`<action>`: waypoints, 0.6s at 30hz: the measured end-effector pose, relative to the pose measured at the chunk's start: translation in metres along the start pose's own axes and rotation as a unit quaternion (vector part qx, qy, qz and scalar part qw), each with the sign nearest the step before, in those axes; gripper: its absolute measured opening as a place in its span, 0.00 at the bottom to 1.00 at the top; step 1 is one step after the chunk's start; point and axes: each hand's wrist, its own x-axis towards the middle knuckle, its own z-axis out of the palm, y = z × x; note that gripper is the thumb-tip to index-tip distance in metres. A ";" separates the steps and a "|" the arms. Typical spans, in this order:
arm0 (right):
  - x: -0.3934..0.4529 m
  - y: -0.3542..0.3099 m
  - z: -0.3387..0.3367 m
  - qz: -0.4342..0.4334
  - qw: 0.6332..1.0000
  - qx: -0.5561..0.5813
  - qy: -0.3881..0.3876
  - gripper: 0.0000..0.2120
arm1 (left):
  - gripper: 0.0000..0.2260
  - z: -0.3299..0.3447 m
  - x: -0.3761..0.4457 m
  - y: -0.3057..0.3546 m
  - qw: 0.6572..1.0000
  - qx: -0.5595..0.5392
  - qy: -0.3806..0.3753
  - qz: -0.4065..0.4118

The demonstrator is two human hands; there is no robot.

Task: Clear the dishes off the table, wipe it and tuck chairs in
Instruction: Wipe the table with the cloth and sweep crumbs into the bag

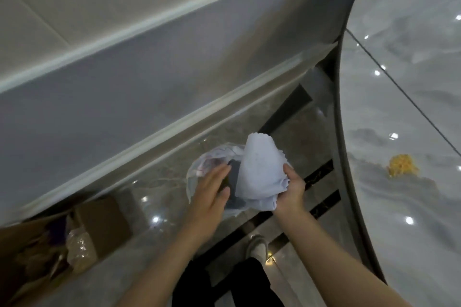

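The pale grey marble-patterned table top is polished to a high gloss, throwing back sharp points of light, and a crumbly yellow lump of food scraps sits matt and rough on it. The soft white cloth with a pinked, zigzag edge looks like thin matt fabric, while the clear crinkled plastic bag beside it is filmy and see-through. The brown-veined stone floor tiles are glossy too, and the brown cardboard box is dull and papery.
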 end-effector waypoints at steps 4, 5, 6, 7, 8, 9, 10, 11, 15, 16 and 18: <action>0.042 0.017 -0.009 -0.006 1.000 0.000 -0.013 0.22 | 0.31 0.026 0.022 -0.032 0.985 0.118 -0.065 0.107; 0.050 0.021 -0.010 -0.002 1.000 -0.002 -0.016 0.22 | 0.31 0.033 0.027 -0.041 0.979 0.138 -0.076 0.133; 0.061 0.028 -0.012 0.002 1.000 -0.004 -0.009 0.23 | 0.31 0.041 0.032 -0.053 0.972 0.154 -0.074 0.161; 0.069 0.033 -0.013 0.007 1.000 -0.008 -0.003 0.23 | 0.30 0.049 0.038 -0.066 0.966 0.162 -0.065 0.190; 0.079 0.039 -0.015 0.013 1.000 -0.012 0.006 0.21 | 0.29 0.057 0.044 -0.084 0.965 0.161 -0.052 0.200; 0.085 0.043 -0.016 0.022 1.000 -0.016 0.009 0.20 | 0.28 0.064 0.049 -0.102 0.968 0.161 -0.043 0.190; 0.094 0.049 -0.020 0.028 0.999 -0.020 0.016 0.19 | 0.29 0.071 0.054 -0.126 0.972 0.165 -0.043 0.161; 0.101 0.053 -0.023 0.031 0.999 -0.024 0.021 0.17 | 0.30 0.076 0.059 -0.147 0.975 0.175 -0.045 0.129; 0.132 0.064 -0.043 0.034 0.997 -0.050 0.057 0.12 | 0.31 0.092 0.073 -0.206 0.980 0.196 -0.016 0.033; 0.137 0.067 -0.047 0.035 0.996 -0.054 0.066 0.11 | 0.32 0.096 0.076 -0.206 0.983 0.177 0.001 0.041; 0.148 0.077 -0.054 0.040 0.994 -0.060 0.079 0.12 | 0.34 0.105 0.081 -0.197 0.981 0.167 0.011 0.096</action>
